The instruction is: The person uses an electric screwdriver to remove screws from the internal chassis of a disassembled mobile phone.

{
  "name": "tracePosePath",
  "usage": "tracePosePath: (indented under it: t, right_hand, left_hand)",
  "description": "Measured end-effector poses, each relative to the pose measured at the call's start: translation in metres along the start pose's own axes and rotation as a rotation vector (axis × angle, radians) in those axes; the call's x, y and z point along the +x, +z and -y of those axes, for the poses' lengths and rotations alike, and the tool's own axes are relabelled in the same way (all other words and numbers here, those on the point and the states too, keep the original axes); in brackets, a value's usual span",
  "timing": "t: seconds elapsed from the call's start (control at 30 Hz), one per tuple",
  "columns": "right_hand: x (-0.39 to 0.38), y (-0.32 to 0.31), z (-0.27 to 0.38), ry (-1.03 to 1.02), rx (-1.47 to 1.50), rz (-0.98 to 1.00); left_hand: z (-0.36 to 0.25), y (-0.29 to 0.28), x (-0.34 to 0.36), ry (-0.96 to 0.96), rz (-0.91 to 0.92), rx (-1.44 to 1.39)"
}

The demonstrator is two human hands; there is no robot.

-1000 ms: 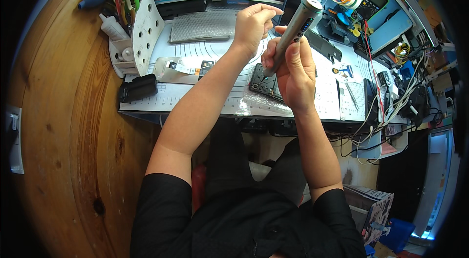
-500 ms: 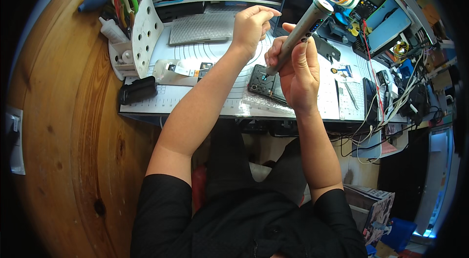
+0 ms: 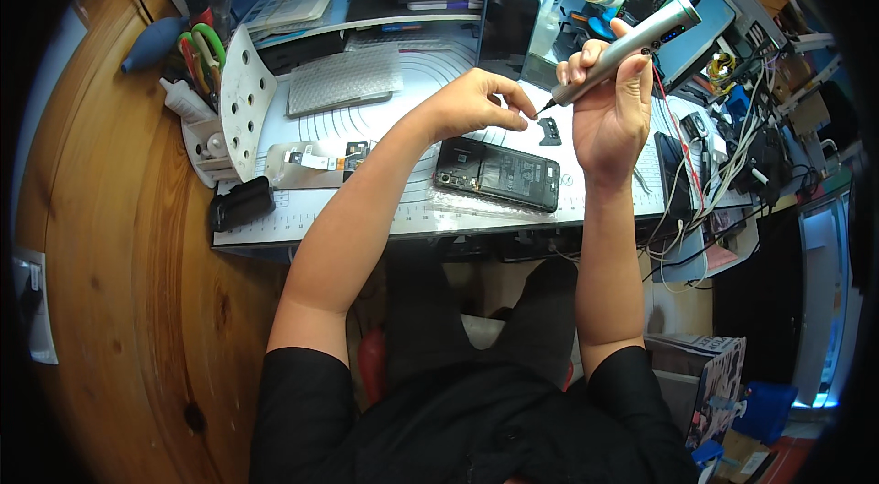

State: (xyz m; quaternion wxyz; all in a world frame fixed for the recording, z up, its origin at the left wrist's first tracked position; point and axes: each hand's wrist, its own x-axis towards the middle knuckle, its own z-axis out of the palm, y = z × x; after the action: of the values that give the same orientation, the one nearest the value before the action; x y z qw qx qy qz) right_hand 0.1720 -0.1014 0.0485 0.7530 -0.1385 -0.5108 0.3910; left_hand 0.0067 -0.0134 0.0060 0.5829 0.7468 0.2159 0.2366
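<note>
Gripping grey screwdriver (image 3: 632, 49) w/ curled R hand (image 3: 606, 113); bending L hand (image 3: 474, 105) nr its tip (image 3: 548, 106), can't tell if pinching anything; w/ opened phone (image 3: 502, 175) on near side.

Bare mat (image 3: 428, 72) leaves a passage between the bubble-wrap pouch (image 3: 343, 81) and left hand (image 3: 478, 105); an upright phone (image 3: 508, 33) blocks behind, cables (image 3: 747, 143) crowd the right.
</note>
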Motion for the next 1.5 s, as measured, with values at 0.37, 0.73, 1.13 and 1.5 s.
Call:
tracePosePath:
  t: [0.37,0.73,1.13,1.5]
  right_hand:
    - [-0.003,0.003,0.000,-0.001,0.044,-0.025]
    - [-0.002,0.004,-0.002,0.011,0.013,0.000]
    - [-0.005,0.005,0.000,0.010,0.003,-0.006]
    - [-0.007,0.003,-0.004,0.023,-0.025,0.001]
  left_hand:
    - [0.004,0.002,0.001,0.036,-0.001,-0.108]
    - [0.002,0.003,0.000,0.082,0.011,-0.094]
    - [0.000,0.004,0.000,0.095,-0.012,0.031]
    - [0.005,-0.001,0.002,0.102,-0.029,-0.022]
